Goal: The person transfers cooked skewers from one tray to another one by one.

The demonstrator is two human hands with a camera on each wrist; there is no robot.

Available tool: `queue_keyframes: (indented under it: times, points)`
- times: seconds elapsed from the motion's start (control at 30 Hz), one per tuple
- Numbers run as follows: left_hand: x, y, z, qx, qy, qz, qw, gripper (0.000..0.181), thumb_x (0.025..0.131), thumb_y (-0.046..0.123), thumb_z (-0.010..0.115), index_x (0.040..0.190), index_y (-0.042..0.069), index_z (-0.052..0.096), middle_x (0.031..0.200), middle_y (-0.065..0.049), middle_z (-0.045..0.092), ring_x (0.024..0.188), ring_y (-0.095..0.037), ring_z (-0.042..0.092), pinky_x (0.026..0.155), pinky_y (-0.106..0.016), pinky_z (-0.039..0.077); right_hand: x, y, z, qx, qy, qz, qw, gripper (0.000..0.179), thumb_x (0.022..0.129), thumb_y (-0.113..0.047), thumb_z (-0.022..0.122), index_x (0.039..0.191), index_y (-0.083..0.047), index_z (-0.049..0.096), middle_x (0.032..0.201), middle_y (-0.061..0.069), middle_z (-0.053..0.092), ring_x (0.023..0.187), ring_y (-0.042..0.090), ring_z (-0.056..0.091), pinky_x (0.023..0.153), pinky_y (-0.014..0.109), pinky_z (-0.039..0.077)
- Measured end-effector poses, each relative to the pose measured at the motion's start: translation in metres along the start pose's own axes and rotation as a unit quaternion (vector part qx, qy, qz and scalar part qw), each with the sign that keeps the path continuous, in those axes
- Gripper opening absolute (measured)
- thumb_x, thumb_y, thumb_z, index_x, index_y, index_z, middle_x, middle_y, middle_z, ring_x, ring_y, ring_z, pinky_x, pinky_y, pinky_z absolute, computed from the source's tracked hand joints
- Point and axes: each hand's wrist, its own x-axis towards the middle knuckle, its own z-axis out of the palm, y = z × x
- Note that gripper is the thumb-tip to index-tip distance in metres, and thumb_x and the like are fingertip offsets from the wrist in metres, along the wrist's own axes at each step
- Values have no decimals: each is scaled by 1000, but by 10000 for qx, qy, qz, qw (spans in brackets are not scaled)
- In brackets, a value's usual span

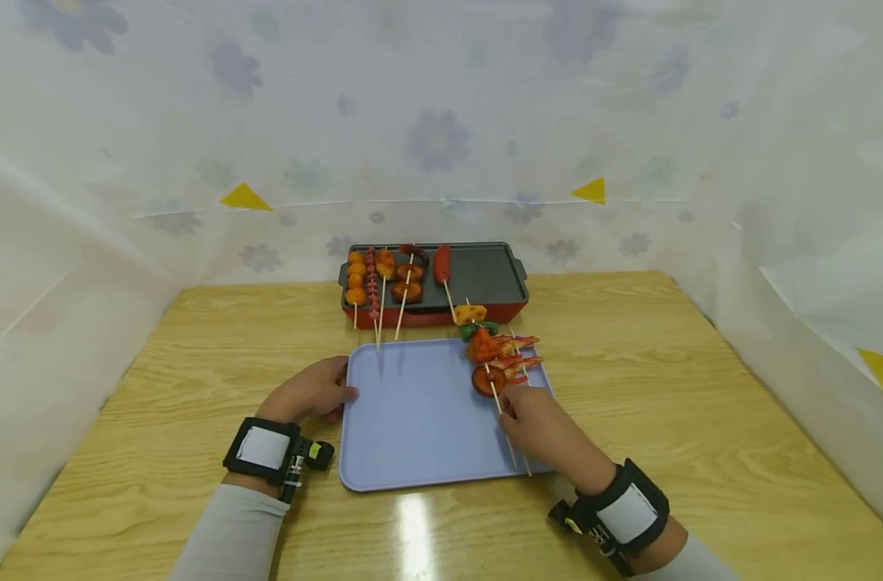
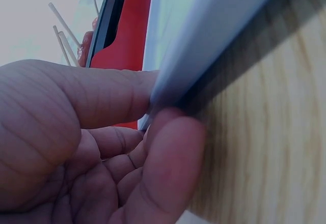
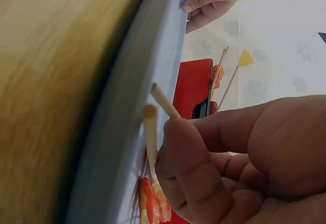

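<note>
A lavender tray (image 1: 420, 428) lies on the table. My left hand (image 1: 311, 391) pinches its left rim, the thumb on top in the left wrist view. Over the tray's right side, my right hand (image 1: 539, 424) pinches the stick of a mixed food skewer (image 1: 483, 347), which carries a yellow piece, green pieces, an orange-red chunk and a round brown slice. Beside it a shrimp skewer (image 1: 517, 363) lies along the tray's right side. In the right wrist view, the held stick (image 3: 165, 101) pokes out past my fingertips, close to the shrimp skewer's stick (image 3: 150, 127).
Behind the tray stands a red and black grill (image 1: 485, 274). On its left part lie several skewers, among them orange balls (image 1: 356, 278), a thin red one (image 1: 372, 282), brown slices (image 1: 408, 290) and a red sausage (image 1: 442, 265). A flowered sheet (image 1: 441, 145) hangs behind.
</note>
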Motion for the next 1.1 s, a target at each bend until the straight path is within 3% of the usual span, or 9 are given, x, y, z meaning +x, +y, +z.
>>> queue_keyframes:
  times: [0.27, 0.53, 0.9, 1.1]
  points:
    - [2, -1, -1, -44, -10, 12, 10000, 39, 92, 9, 53, 128, 0, 43, 80, -13, 53, 62, -22, 56, 54, -32, 48, -3, -5, -1, -239, -140, 43, 9996, 19, 82, -3, 62, 69, -12, 51, 56, -2, 44, 49, 11, 41, 45, 26, 32]
    - [5, -4, -1, -57, -25, -5, 10000, 39, 93, 9, 53, 129, 0, 42, 82, -14, 54, 64, -22, 57, 55, -33, 49, -5, -13, -4, -455, -340, -194, 9982, 21, 81, -1, 61, 65, -12, 53, 54, -4, 41, 49, 10, 38, 46, 25, 30]
    - [3, -3, -1, -109, -18, -12, 9999, 42, 92, 8, 53, 131, -2, 40, 79, -14, 53, 63, -21, 56, 54, -32, 49, -5, -13, -3, -518, -520, -262, 9970, 29, 82, 1, 57, 59, -12, 45, 55, -4, 31, 50, 10, 33, 48, 26, 25]
    - [2, -1, -2, -104, -30, -9, 9999, 42, 93, 9, 52, 132, -2, 40, 80, -14, 52, 64, -22, 57, 54, -32, 49, -6, -18, -1, -505, -450, -164, 9976, 28, 81, 1, 57, 59, -11, 47, 55, -3, 36, 50, 11, 36, 47, 27, 27]
